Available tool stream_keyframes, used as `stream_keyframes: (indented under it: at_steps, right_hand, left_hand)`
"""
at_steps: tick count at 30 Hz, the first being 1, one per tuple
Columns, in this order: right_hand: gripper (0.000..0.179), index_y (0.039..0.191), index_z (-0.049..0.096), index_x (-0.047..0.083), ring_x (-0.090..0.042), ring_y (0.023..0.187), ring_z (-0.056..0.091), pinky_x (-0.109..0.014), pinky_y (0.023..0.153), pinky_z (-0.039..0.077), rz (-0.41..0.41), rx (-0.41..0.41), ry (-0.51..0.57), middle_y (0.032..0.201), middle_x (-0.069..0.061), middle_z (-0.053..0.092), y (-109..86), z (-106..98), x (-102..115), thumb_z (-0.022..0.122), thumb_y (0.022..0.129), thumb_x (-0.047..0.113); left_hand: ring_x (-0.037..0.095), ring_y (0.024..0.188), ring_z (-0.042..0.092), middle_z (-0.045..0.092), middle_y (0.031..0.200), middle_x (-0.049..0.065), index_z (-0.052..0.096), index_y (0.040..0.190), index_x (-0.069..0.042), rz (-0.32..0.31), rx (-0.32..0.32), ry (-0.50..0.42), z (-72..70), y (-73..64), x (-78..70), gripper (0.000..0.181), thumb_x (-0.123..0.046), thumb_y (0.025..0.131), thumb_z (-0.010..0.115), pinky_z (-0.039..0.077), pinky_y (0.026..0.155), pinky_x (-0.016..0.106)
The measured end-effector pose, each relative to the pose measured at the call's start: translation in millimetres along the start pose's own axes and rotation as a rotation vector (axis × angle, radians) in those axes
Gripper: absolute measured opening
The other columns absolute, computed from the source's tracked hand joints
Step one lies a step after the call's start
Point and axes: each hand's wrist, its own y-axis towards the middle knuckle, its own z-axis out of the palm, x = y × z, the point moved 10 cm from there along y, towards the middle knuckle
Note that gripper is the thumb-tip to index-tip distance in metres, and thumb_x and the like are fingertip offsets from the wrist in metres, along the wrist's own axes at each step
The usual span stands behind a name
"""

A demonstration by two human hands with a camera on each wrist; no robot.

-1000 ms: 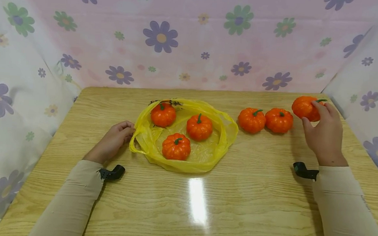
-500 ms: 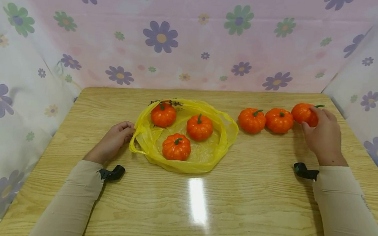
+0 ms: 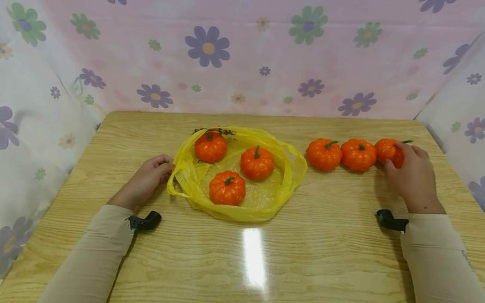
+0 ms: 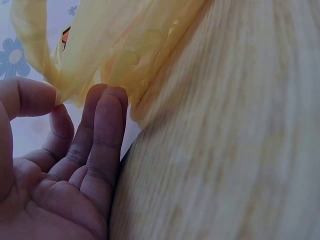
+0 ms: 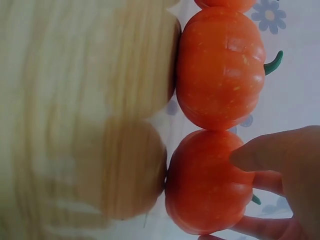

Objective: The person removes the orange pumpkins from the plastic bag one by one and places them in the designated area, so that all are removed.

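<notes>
My left hand (image 3: 146,180) pinches the left edge of a yellow plastic bag (image 3: 263,214) between thumb and forefinger, as the left wrist view shows. Inside the open bag sit three orange toy pumpkins with green stems: one at the back left (image 3: 211,147), one at the right (image 3: 257,163), one in front (image 3: 227,188). On the right, my right hand (image 3: 413,178) holds another pumpkin (image 5: 210,185), thumb on its near side and fingers around the far side. That pumpkin stands on the table at the end of a row, touching the middle pumpkin (image 3: 358,155).
The row's left pumpkin (image 3: 324,154) stands just right of the bag. Everything lies on a wooden table (image 3: 310,267) with a bright light reflection in front. Flowered cloth (image 3: 248,50) hangs behind the table and at both sides.
My right hand has lowered its pumpkin from above the table down beside the other two in the row. The left hand and the bag have stayed in place.
</notes>
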Motion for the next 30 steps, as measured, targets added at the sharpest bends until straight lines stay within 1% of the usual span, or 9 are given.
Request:
stream_keyframes:
  at_steps: [7, 9, 14, 16, 17, 21, 23, 27, 30]
  right_hand:
    - [0.056, 0.146, 0.036, -0.007, -0.068, 0.115, 0.038, -0.078, 0.097, 0.032, 0.061, 0.056, -0.078, 0.147, -0.044, 0.026, -2.3, 4, 0, 0.045, 0.101, 0.025]
    - [0.055, 0.144, 0.037, -0.008, -0.069, 0.113, 0.038, -0.078, 0.096, 0.033, 0.062, 0.065, -0.089, 0.146, -0.045, 0.026, -2.5, 5, 0, 0.045, 0.101, 0.026]
    - [0.055, 0.138, 0.037, -0.014, -0.069, 0.112, 0.038, -0.077, 0.097, 0.033, 0.036, 0.073, -0.075, 0.142, -0.049, 0.026, -3.5, 6, 4, 0.046, 0.102, 0.027]
    - [0.056, 0.137, 0.037, -0.013, -0.070, 0.115, 0.035, -0.078, 0.097, 0.031, 0.039, 0.071, -0.074, 0.146, -0.048, 0.022, -4.7, 5, 5, 0.046, 0.101, 0.028]
    - [0.056, 0.138, 0.038, -0.012, -0.071, 0.120, 0.032, -0.079, 0.098, 0.029, 0.045, 0.067, -0.071, 0.149, -0.047, 0.018, -5.2, 4, 4, 0.046, 0.101, 0.030]
    - [0.060, 0.142, 0.037, -0.009, -0.067, 0.139, 0.011, -0.081, 0.103, 0.019, 0.047, 0.017, -0.050, 0.160, -0.037, 0.000, -8.2, -1, 7, 0.047, 0.100, 0.034]
    - [0.061, 0.144, 0.036, -0.007, -0.063, 0.143, 0.002, -0.079, 0.108, 0.011, 0.029, -0.012, -0.032, 0.161, -0.034, -0.005, -9.6, -4, 12, 0.048, 0.100, 0.034]
    - [0.059, 0.145, 0.037, -0.005, -0.057, 0.147, -0.002, -0.073, 0.115, 0.000, -0.030, -0.056, -0.002, 0.162, -0.032, -0.003, -13.1, -5, 29, 0.048, 0.098, 0.030]
    - [0.054, 0.142, 0.042, -0.005, -0.054, 0.149, 0.000, -0.071, 0.117, 0.000, -0.082, -0.106, 0.030, 0.162, -0.031, 0.003, -17.2, -6, 45, 0.049, 0.098, 0.025]
  left_hand:
    - [0.012, 0.101, 0.054, 0.051, 0.111, 0.004, 0.050, 0.114, 0.000, -0.007, 0.003, 0.004, -0.2, 1.2, 2.8, 0.028, -0.026, 0.108, 0.041, 0.050, 0.087, 0.020]
    - [0.012, 0.100, 0.054, 0.051, 0.111, 0.004, 0.050, 0.114, 0.000, -0.006, 0.005, 0.003, -0.3, 0.9, 2.9, 0.028, -0.026, 0.108, 0.041, 0.050, 0.087, 0.020]
    - [0.012, 0.101, 0.054, 0.051, 0.111, 0.004, 0.050, 0.114, 0.001, -0.009, 0.005, 0.005, 0.3, 0.8, 1.6, 0.028, -0.025, 0.108, 0.041, 0.050, 0.087, 0.019]
    - [0.011, 0.100, 0.055, 0.052, 0.111, 0.004, 0.050, 0.115, 0.001, -0.012, 0.004, 0.004, 0.5, 1.1, 1.4, 0.027, -0.024, 0.107, 0.041, 0.050, 0.087, 0.019]
    - [0.011, 0.100, 0.055, 0.052, 0.111, 0.004, 0.050, 0.115, 0.001, -0.014, 0.004, 0.001, 0.6, 1.3, 1.6, 0.027, -0.024, 0.107, 0.042, 0.050, 0.087, 0.019]
    - [0.010, 0.099, 0.055, 0.052, 0.111, 0.003, 0.050, 0.115, 0.000, -0.016, 0.004, -0.008, 0.9, 1.6, 2.3, 0.026, -0.024, 0.107, 0.042, 0.050, 0.087, 0.019]
    - [0.010, 0.100, 0.055, 0.052, 0.111, 0.003, 0.050, 0.115, 0.000, -0.013, 0.005, -0.008, 0.9, 1.8, 1.9, 0.026, -0.024, 0.107, 0.042, 0.050, 0.087, 0.019]
    - [0.011, 0.101, 0.055, 0.052, 0.112, 0.003, 0.050, 0.115, 0.000, -0.012, 0.002, -0.002, 0.0, 1.8, 1.3, 0.027, -0.025, 0.107, 0.042, 0.050, 0.088, 0.019]
    - [0.011, 0.101, 0.055, 0.052, 0.112, 0.003, 0.050, 0.116, 0.000, -0.019, 0.000, 0.008, -0.4, 1.3, 1.3, 0.028, -0.025, 0.107, 0.042, 0.050, 0.088, 0.019]
